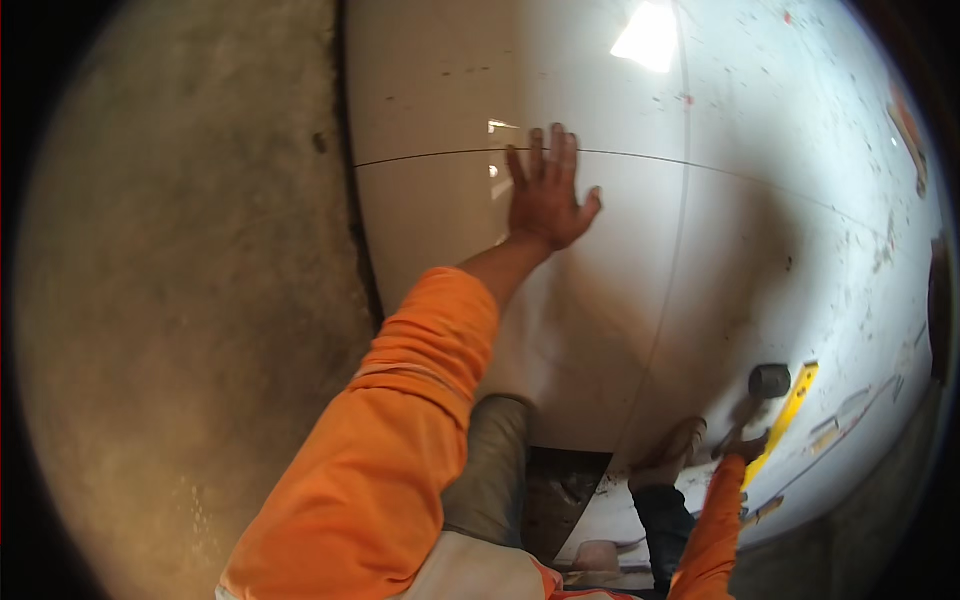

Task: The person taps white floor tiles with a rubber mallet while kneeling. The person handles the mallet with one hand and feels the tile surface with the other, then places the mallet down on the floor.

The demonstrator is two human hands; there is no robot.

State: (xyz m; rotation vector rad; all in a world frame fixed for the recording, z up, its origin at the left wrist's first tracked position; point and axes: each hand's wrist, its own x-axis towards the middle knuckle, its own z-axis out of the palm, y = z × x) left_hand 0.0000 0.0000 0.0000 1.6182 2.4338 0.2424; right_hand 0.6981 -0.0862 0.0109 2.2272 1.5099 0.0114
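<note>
My left hand (548, 205) lies flat with fingers spread on a large glossy white floor tile (430, 230). Its fingertips reach across the thin dark joint between this tile and the one beyond. At the lower right, my right hand (745, 447) is closed around the handle of a mallet with a black head (770, 381). A yellow spirit level (793, 408) lies on the tiles just right of that hand.
A rough grey-brown wall (200, 250) borders the tiles on the left. Below the near tile edge is a dark untiled gap (560, 490), between my knee (495, 460) and foot (685, 440). Small debris marks the tiles at right.
</note>
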